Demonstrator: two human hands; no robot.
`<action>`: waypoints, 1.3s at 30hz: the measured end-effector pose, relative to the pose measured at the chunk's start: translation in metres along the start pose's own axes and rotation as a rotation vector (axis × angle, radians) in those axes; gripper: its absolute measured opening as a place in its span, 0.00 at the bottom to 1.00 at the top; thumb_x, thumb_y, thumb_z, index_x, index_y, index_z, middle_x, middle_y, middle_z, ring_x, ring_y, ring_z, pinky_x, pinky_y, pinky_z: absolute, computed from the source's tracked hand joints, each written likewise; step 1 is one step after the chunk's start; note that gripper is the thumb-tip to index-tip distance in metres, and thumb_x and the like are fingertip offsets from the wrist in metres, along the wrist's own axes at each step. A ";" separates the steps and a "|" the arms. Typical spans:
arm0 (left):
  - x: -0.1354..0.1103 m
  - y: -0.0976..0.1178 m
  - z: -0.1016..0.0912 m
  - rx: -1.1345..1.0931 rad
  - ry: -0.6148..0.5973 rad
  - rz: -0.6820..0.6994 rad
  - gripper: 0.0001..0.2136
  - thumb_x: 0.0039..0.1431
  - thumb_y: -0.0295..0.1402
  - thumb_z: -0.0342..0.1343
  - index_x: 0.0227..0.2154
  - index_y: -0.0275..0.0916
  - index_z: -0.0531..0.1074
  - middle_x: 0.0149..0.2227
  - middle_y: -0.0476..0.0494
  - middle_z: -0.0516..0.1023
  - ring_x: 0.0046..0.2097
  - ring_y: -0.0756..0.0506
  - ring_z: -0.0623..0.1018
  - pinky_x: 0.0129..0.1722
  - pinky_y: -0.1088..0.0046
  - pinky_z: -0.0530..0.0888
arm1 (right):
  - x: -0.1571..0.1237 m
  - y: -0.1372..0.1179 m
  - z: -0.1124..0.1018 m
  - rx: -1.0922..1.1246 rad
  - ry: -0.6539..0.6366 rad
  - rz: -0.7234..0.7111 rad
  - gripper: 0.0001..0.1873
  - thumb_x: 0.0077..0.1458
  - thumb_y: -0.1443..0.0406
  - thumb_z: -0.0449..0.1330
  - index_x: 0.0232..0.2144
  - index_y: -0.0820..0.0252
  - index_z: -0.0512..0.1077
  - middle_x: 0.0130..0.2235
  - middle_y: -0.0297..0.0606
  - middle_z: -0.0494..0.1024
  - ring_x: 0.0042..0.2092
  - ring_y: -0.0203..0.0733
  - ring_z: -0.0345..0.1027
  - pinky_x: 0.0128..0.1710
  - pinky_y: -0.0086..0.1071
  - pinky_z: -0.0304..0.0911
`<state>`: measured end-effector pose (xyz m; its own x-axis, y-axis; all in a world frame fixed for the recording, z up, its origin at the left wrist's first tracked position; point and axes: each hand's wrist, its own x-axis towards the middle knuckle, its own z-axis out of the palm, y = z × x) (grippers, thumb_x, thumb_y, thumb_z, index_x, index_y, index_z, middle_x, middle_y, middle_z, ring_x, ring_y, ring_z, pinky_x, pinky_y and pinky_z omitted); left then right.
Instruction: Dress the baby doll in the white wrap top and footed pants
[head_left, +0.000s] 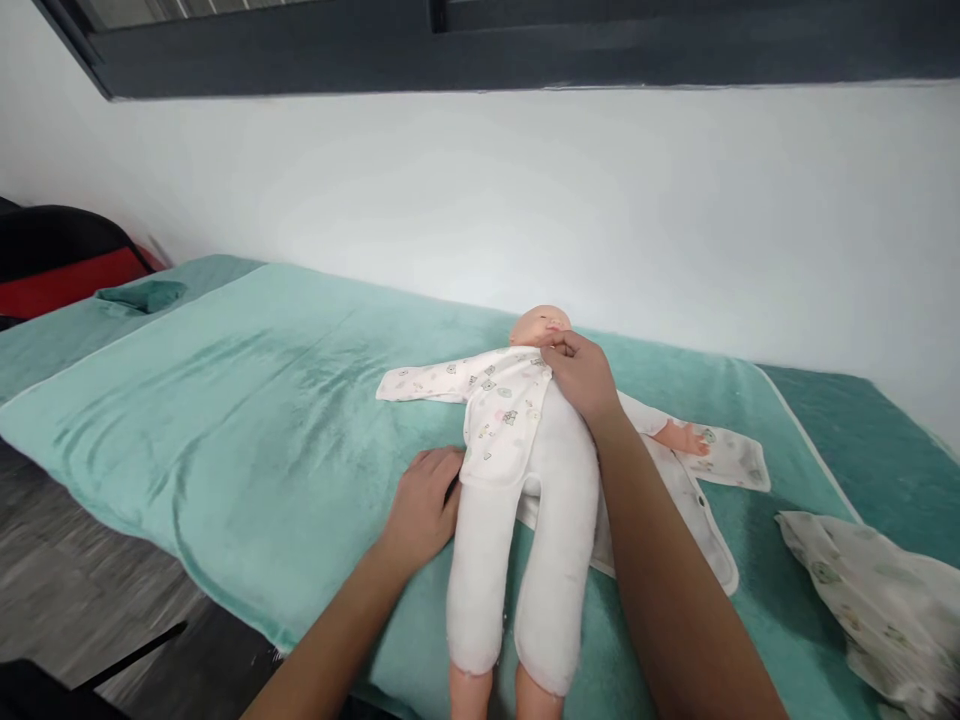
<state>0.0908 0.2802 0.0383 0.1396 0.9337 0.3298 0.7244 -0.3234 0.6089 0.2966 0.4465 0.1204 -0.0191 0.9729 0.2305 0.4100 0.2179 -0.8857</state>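
A baby doll (551, 500) with a white cloth body lies on its back on a teal blanket (247, 400), head toward the wall. A white printed baby shirt (499, 410) is half on it: one side covers its chest, the other side lies spread under its bare arm (679, 437). My right hand (581, 375) rests at the doll's neck, fingers pinched on the shirt's collar edge. My left hand (424, 505) lies beside the doll's hip, fingers curled at the shirt's lower hem.
A second printed garment (877, 590) lies crumpled at the blanket's right edge. A small folded teal cloth (142, 295) sits far left near a black and red chair (60, 265). A white wall runs behind the bed; dark floor lies at the lower left.
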 end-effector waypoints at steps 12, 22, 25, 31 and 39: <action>-0.024 -0.001 -0.010 -0.284 0.390 -0.006 0.06 0.64 0.31 0.47 0.32 0.43 0.67 0.36 0.43 0.78 0.37 0.43 0.77 0.38 0.63 0.73 | 0.001 0.001 0.000 0.047 0.010 -0.031 0.07 0.47 0.64 0.58 0.30 0.56 0.76 0.24 0.27 0.64 0.31 0.39 0.59 0.41 0.36 0.59; -0.017 0.000 -0.008 -0.241 0.339 0.154 0.12 0.67 0.32 0.50 0.51 0.44 0.69 0.49 0.38 0.75 0.51 0.41 0.76 0.51 0.57 0.75 | 0.001 0.001 0.000 0.014 0.037 -0.008 0.07 0.47 0.66 0.58 0.30 0.56 0.76 0.23 0.26 0.65 0.31 0.39 0.60 0.42 0.36 0.60; -0.015 0.003 -0.008 -0.134 0.256 0.280 0.20 0.65 0.34 0.55 0.59 0.44 0.66 0.55 0.35 0.71 0.55 0.38 0.74 0.54 0.54 0.75 | 0.001 0.001 -0.001 0.017 0.031 0.000 0.07 0.48 0.65 0.58 0.29 0.57 0.76 0.23 0.26 0.64 0.30 0.38 0.58 0.41 0.36 0.59; -0.003 0.014 -0.006 0.007 0.372 0.326 0.20 0.64 0.23 0.53 0.57 0.45 0.68 0.51 0.39 0.72 0.51 0.42 0.74 0.50 0.59 0.76 | 0.000 0.001 0.000 0.047 0.033 -0.033 0.06 0.49 0.65 0.58 0.29 0.57 0.75 0.23 0.25 0.63 0.30 0.37 0.58 0.41 0.35 0.59; 0.012 0.043 -0.012 0.031 0.363 0.472 0.09 0.65 0.22 0.54 0.44 0.40 0.74 0.36 0.45 0.75 0.37 0.46 0.73 0.37 0.66 0.71 | -0.004 -0.003 -0.005 0.046 0.019 -0.031 0.12 0.51 0.64 0.58 0.39 0.57 0.76 0.26 0.26 0.65 0.32 0.38 0.61 0.41 0.34 0.60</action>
<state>0.1155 0.2757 0.0769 0.2152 0.5762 0.7885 0.6603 -0.6808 0.3172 0.2995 0.4415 0.1243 -0.0133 0.9640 0.2656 0.3671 0.2518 -0.8955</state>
